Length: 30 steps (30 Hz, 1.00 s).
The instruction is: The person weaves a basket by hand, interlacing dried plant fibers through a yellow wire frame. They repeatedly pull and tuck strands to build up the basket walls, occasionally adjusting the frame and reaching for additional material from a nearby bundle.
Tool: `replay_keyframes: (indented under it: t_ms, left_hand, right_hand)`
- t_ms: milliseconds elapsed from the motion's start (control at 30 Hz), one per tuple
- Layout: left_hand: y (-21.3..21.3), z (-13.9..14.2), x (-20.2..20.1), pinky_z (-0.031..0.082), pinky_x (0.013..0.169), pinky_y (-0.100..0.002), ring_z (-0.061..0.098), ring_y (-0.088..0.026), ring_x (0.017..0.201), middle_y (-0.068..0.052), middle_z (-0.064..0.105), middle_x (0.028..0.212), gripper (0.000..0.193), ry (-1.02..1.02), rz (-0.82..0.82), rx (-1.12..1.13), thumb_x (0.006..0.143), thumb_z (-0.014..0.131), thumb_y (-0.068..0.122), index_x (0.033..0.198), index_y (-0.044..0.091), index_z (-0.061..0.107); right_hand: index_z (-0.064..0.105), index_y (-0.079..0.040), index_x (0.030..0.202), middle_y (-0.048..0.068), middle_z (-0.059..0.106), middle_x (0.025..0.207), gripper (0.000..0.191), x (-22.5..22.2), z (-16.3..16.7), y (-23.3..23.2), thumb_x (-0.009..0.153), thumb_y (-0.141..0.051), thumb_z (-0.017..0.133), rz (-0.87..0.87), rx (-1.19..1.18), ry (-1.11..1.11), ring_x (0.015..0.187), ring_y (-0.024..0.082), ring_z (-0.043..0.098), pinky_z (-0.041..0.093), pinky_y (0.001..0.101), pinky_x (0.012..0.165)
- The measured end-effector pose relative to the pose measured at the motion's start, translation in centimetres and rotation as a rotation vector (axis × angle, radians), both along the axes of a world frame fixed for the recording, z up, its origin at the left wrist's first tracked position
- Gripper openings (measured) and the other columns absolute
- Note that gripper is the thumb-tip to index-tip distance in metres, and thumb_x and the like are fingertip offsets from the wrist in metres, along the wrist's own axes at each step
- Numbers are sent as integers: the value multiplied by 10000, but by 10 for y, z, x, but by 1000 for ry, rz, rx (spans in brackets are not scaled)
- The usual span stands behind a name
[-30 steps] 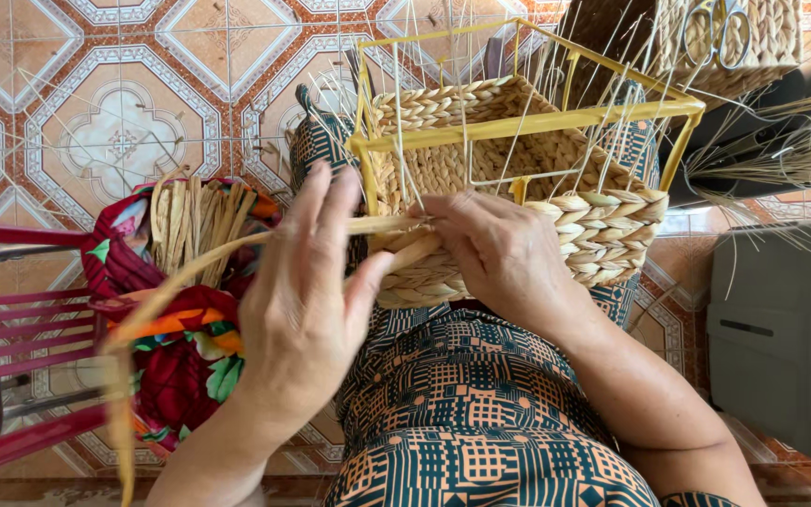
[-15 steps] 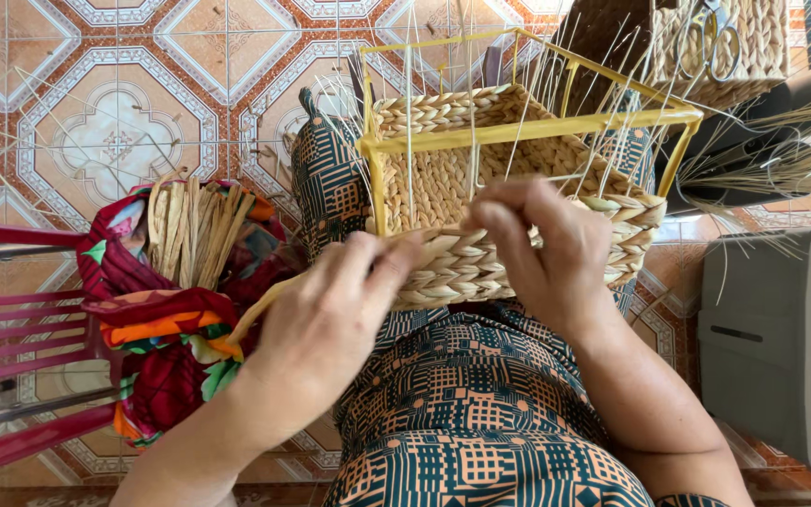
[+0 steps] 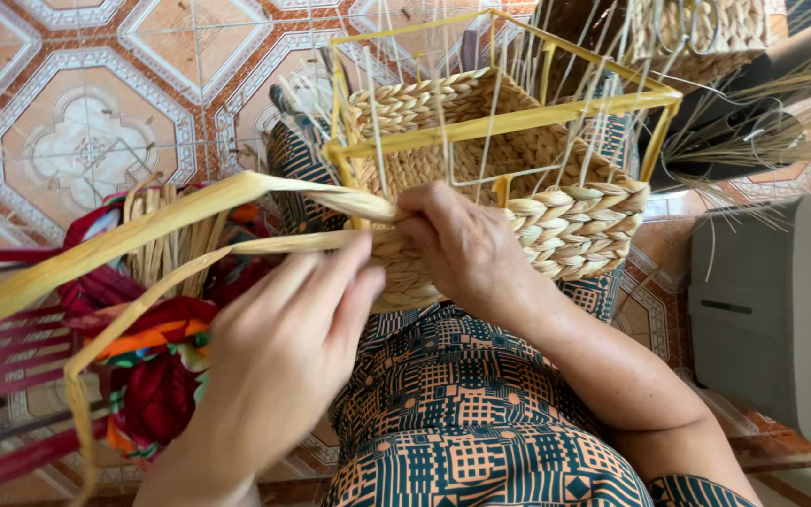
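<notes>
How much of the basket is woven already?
The woven basket has its lower rows braided around the yellow frame. The upper part of the frame is bare, with thin upright strands sticking out. The left hand and right hand are working two long straw strips into the near side.

The left hand point(image 3: 288, 347) sits at lower centre, fingers curled forward; the right hand point(image 3: 466, 249) is clenched at centre, forearm running to the lower right.

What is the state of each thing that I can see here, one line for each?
Woven basket: half woven, on the lap.
Yellow frame: upright, inside the basket.
Straw strands: pulled out leftward.
Left hand: gripping a strand.
Right hand: pressing the basket wall.
</notes>
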State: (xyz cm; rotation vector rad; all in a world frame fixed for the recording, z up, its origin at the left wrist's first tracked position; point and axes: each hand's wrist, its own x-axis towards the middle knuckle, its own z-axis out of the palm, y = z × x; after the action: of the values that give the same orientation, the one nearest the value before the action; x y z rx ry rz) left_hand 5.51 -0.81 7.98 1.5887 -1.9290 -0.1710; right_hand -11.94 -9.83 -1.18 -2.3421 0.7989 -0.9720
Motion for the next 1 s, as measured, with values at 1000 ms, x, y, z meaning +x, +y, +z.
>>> replay_keyframes:
  t_ms: [1000]
  left_hand:
    - [23, -42, 36, 518, 769, -379, 573, -247, 904, -64, 637, 974, 371, -258, 122, 76, 878, 758, 261, 1202, 140, 621]
  right_hand:
    - [585, -2, 1000, 96, 702, 946, 104, 8, 11, -4, 973, -19, 685, 29, 192, 1, 747, 218, 740, 585, 316, 635]
